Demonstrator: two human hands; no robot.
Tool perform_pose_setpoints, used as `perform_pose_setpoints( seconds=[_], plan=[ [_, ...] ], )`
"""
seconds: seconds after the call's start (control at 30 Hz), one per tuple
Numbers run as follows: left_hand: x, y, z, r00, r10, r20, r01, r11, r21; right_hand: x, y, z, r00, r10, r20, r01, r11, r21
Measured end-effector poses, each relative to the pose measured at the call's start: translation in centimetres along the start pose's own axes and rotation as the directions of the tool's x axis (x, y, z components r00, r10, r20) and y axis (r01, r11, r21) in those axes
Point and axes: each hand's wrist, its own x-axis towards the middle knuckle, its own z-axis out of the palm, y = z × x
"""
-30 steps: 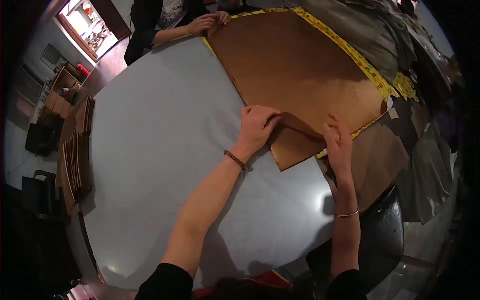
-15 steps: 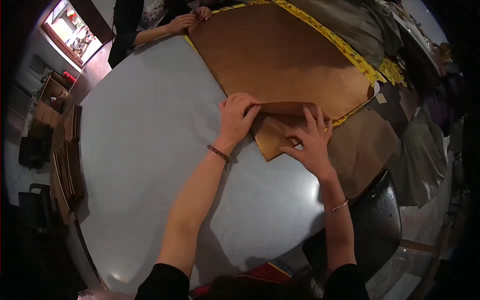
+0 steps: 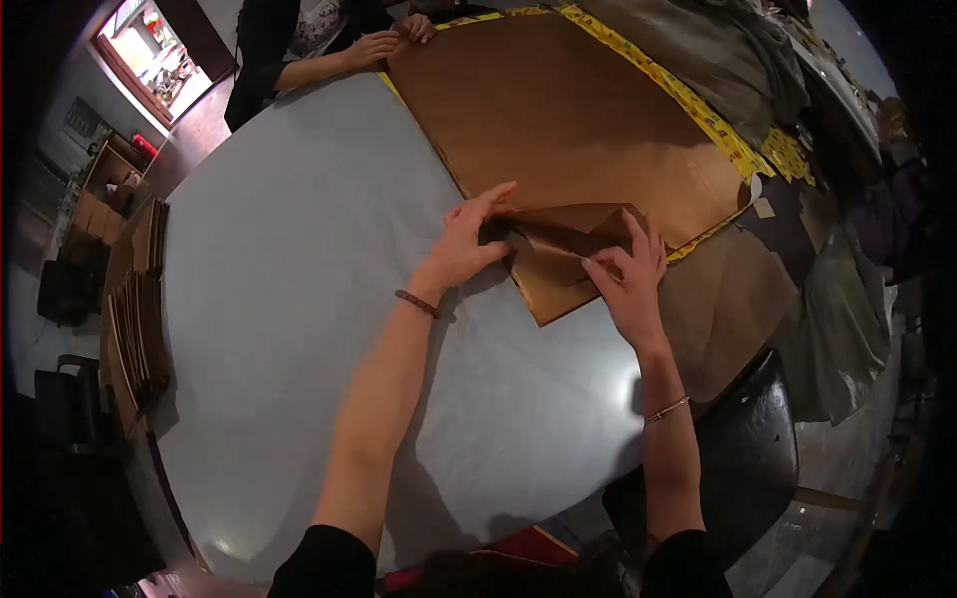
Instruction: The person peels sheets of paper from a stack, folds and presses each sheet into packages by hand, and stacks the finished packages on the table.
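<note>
On the pale, smooth, rounded table (image 3: 299, 299) lies one large brown sheet (image 3: 568, 110), paper-like and creased, its near end lifted into a fold. Two bare hands work there: the left hand (image 3: 467, 242), thumb and fingers parted, touches the fold's left end; the right hand (image 3: 633, 277) pinches its right part between thumb and fingers. One beaded bracelet (image 3: 417, 303) and one thin bangle (image 3: 666, 410) circle the wrists. Two hands of another person (image 3: 394, 38) touch the far left corner, near printed yellow strips (image 3: 663, 80).
</note>
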Motion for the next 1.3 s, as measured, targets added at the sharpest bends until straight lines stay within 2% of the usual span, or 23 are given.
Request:
perform_pose_setpoints(
  seconds=[0.07, 0.1, 0.17, 0.2, 0.27, 0.33, 0.37, 0.43, 0.5, 0.67, 0.8, 0.87, 1.0, 1.13, 1.3],
  plan=[
    [-0.2, 0.4, 0.7, 0.997, 0.019, -0.073, -0.009, 0.990, 0.140, 0.0, 0.0, -0.1, 1.000, 0.007, -0.001, -0.007, 1.000, 0.015],
    [-0.2, 0.6, 1.1, 0.997, 0.019, -0.074, -0.009, 0.990, 0.140, 0.0, -0.1, -0.1, 1.000, 0.010, 0.002, -0.010, 1.000, 0.027],
    [0.0, 0.8, 1.8, 0.995, 0.050, -0.087, -0.022, 0.957, 0.290, 0.0, -0.1, -0.4, 1.000, 0.012, 0.005, -0.012, 0.999, 0.037],
    [0.0, 0.6, 2.1, 0.995, 0.049, -0.086, -0.023, 0.957, 0.289, 0.0, -0.2, -0.6, 0.999, 0.025, -0.022, -0.023, 0.996, 0.083],
    [0.1, 0.1, 2.7, 0.977, 0.194, -0.093, -0.147, 0.916, 0.372, -0.4, -0.4, -1.5, 0.998, 0.040, -0.049, -0.034, 0.991, 0.127],
    [0.2, 0.1, 2.9, 0.976, 0.188, -0.113, -0.141, 0.932, 0.333, -1.0, -0.7, -2.7, 0.991, -0.085, -0.103, 0.088, 0.996, 0.021],
    [0.1, 0.1, 2.9, 0.975, 0.178, -0.133, -0.133, 0.947, 0.294, -1.2, -0.9, -2.7, 0.991, -0.084, -0.101, 0.086, 0.996, 0.021],
    [0.5, -0.6, 2.9, 0.977, 0.162, -0.141, -0.124, 0.961, 0.246, -1.5, -1.3, -2.6, 0.982, -0.187, 0.021, 0.188, 0.979, -0.083],
    [0.6, -0.7, 3.0, 0.978, 0.152, -0.144, -0.122, 0.972, 0.200, -1.2, -1.1, -1.7, 0.981, -0.191, 0.027, 0.193, 0.975, -0.113],
    [0.3, -0.4, 3.0, 0.966, 0.192, -0.173, -0.141, 0.952, 0.272, -0.5, -0.8, -0.6, 0.973, -0.206, 0.105, 0.218, 0.968, -0.122],
    [0.1, 0.1, 2.9, 0.971, 0.162, -0.177, -0.101, 0.946, 0.309, -0.6, -0.3, -0.2, 0.978, -0.151, 0.148, 0.167, 0.981, -0.103],
    [0.0, 0.1, 2.7, 0.986, 0.119, -0.116, -0.075, 0.943, 0.325, -0.6, -0.2, 0.0, 0.977, -0.149, 0.152, 0.165, 0.981, -0.098],
    [0.0, 0.1, 3.0, 0.974, 0.164, -0.155, -0.116, 0.954, 0.276, -0.5, 0.3, 0.5, 0.983, -0.124, 0.137, 0.139, 0.984, -0.110],
    [0.0, 0.1, 1.4, 0.995, 0.081, -0.060, -0.060, 0.954, 0.294, -0.1, 0.1, 0.1, 0.992, -0.083, 0.092, 0.086, 0.996, -0.026],
    [-0.3, 1.4, 0.6, 0.999, 0.032, 0.029, -0.037, 0.981, 0.193, 0.5, 0.0, -0.1, 0.996, -0.020, 0.086, 0.016, 0.999, 0.046]
  ],
)
